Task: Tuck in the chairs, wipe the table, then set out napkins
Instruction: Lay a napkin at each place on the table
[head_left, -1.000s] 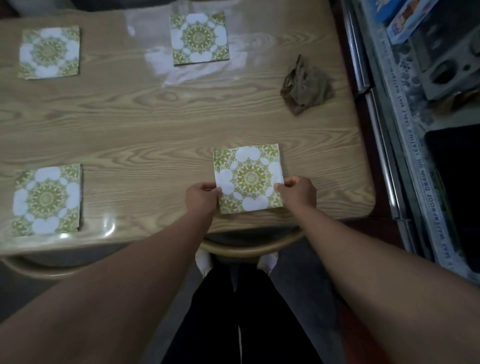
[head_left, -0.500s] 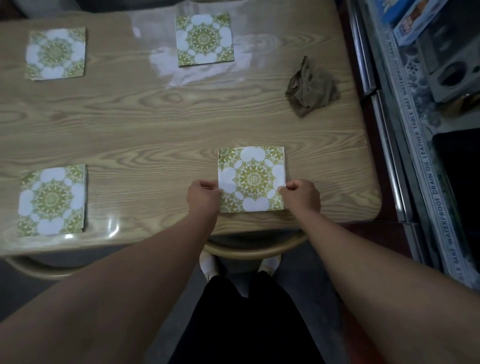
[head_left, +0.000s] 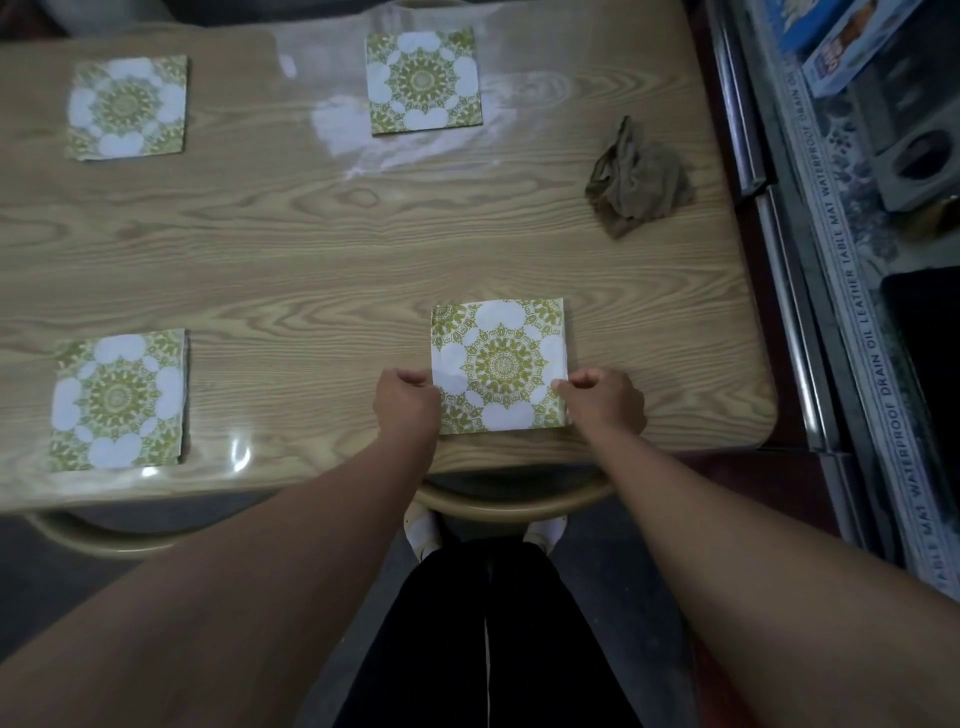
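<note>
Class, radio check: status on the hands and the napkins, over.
Both hands, left and right, pinch the fourth napkin, flat on table. Three others laid. Rag far right, clear.

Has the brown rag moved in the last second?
No. The brown rag keeps its place beside the far napkin and the table edge; only the view shifted.

one head camera looks steeply down, close over the table edge.
</note>
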